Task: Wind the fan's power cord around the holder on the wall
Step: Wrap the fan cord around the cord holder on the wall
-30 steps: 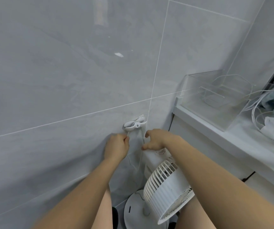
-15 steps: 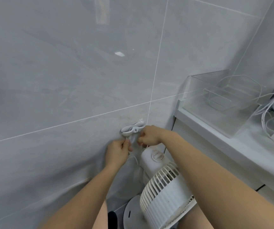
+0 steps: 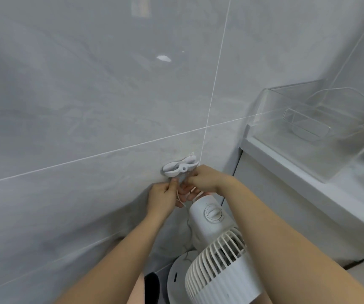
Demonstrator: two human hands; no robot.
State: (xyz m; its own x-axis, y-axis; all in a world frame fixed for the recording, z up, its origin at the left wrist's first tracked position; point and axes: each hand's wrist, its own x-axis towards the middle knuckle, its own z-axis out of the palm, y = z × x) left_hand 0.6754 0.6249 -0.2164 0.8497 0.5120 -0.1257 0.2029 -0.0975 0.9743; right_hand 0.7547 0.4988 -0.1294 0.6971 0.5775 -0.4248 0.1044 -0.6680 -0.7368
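Pinching the thin white power cord [image 3: 180,197], the left hand [image 3: 162,197] sat just under the white cord holder [image 3: 180,167] stuck on the gray tiled wall [image 3: 88,106]. The right hand [image 3: 207,181] was right beside it, fingers curled tight on the same cord, touching the holder's lower edge. Loops of cord hung between the two hands. Below the hands stood the white fan [image 3: 218,260], with its round knob [image 3: 213,213] facing up. Off past the right hand, a clear plastic box [image 3: 297,132] sat on a white shelf [image 3: 308,183].

Head view, downward, close to wall [image 3: 88,106]
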